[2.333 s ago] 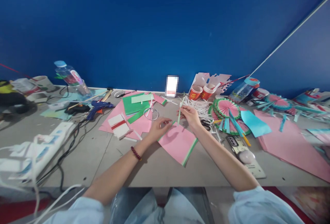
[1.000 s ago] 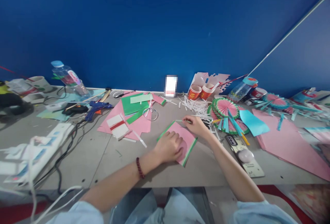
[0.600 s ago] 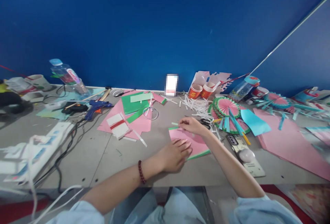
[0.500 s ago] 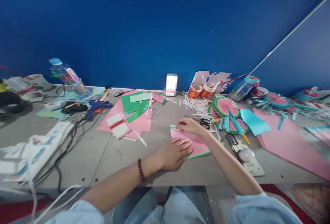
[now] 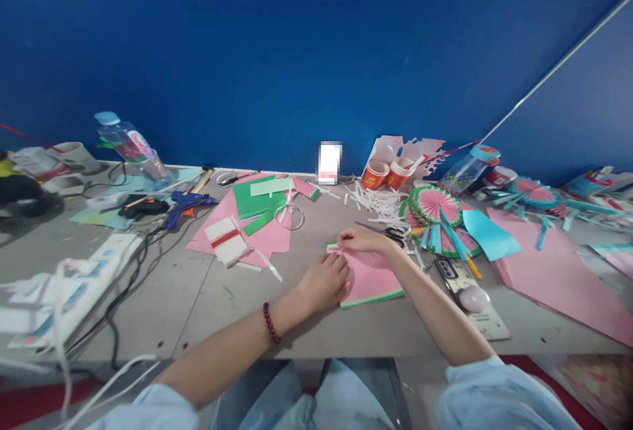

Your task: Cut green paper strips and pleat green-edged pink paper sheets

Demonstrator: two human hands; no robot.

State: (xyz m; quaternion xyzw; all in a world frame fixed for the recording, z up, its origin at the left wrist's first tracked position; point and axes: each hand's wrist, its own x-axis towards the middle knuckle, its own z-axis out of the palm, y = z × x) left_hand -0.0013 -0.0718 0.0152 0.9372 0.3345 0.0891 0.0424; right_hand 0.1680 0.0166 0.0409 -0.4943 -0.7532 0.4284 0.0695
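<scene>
A pink paper sheet with green edges (image 5: 370, 279) lies flat on the grey table (image 5: 208, 298) in front of me. My left hand (image 5: 324, 279) rests on the sheet's left edge with its fingers curled down onto the paper. My right hand (image 5: 360, 239) sits at the sheet's far left corner, fingers pinched on a thin green strip (image 5: 332, 246) there. A bead bracelet is on my left wrist.
Pink and green paper sheets (image 5: 257, 219) and a wire ring (image 5: 289, 217) lie to the far left. Scissors (image 5: 390, 233), white paper shreds, round paper fans (image 5: 432, 209), red cups (image 5: 376, 176), a phone (image 5: 452, 272), a glue gun (image 5: 185, 206), a bottle (image 5: 128, 146) and cables surround.
The pink sheet has been turned from a diagonal to lie square to me. My right hand brought the green strip down to its far corner. My left hand moved to the left edge and curled.
</scene>
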